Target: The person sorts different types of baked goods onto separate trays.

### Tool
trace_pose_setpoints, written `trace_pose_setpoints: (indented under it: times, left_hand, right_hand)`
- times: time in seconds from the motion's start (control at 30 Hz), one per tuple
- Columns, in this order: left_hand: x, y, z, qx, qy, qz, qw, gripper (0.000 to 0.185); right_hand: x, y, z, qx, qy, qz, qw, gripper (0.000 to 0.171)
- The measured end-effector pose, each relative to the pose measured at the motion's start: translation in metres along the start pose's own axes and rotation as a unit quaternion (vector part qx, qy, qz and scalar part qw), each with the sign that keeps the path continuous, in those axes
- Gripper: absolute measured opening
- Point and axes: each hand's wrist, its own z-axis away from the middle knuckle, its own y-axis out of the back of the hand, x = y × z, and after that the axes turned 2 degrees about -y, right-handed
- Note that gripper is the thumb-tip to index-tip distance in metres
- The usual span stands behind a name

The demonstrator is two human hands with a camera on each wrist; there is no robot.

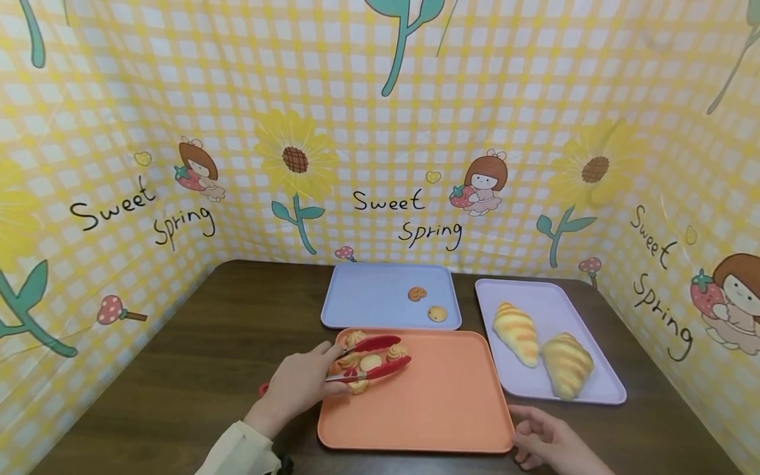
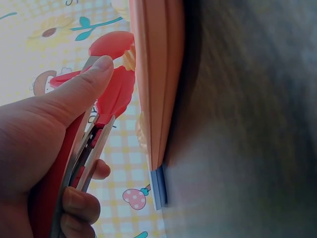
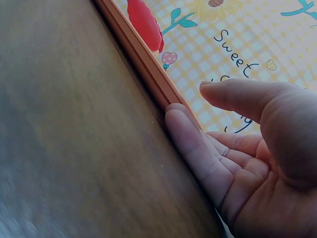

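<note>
A dark brown wooden counter fills the lower half of the frame. Three flat plastic trays lie directly on it. A rectangular orange tray sits at lower centre. A pale blue tray lies just behind it, toward the middle of the frame. A lilac tray lies just beside them at centre right.

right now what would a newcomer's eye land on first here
Probably the red tongs in the left hand, open around small cookies at the orange tray's back left corner. Next, two striped bread rolls on the lilac tray at right, and the loud yellow "Sweet Spring" backdrop behind.
</note>
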Motion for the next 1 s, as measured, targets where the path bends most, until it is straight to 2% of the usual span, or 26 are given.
trace_pose_setpoints:
  times: [0.13,0.37,0.77,1.0]
  left_hand:
    - [0.001,0.002,-0.001,0.010,-0.009,0.001,0.9999,0.066]
    - [0.002,0.005,-0.003,0.004,0.004,0.001,1.0000,0.072]
    - [-0.002,0.005,-0.012,0.003,0.021,0.010,0.9997,0.070]
    - [-0.003,0.009,-0.016,0.022,0.007,0.005,0.9997,0.066]
  right_hand:
    - [0.000,0.000,0.000,0.001,0.003,-0.001,1.000,0.062]
    - [0.000,0.000,0.000,-0.002,0.006,0.000,1.000,0.064]
    - [0.001,0.001,0.000,-0.001,0.001,-0.002,1.000,0.063]
    - [0.002,0.001,-0.001,-0.007,0.003,-0.006,1.000,0.062]
